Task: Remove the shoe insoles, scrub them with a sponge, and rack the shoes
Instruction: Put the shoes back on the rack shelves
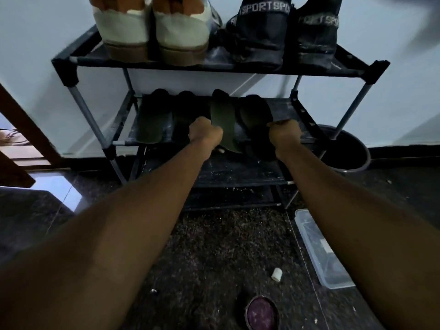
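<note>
Found both handled insoles on the rack's middle shelf [285,110], toward 12 o'clock. Saw left hand [204,135] curled round the heel end of the green insole [222,115], and right hand [284,136] pinching the edge of the dark insole [254,113] at its 11 o'clock. Noted both heels overhanging the front rail; judged them likely to tip onto the lower shelf [238,172] if released early. Judged shelf dust likely to resoil scrubbed faces. Logged two more insoles [150,120] at 9 o'clock, untouched.

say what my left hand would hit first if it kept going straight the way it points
Probably the dark insole just ahead on the middle shelf, beside the green insole the left hand grips; depth unclear.
</note>
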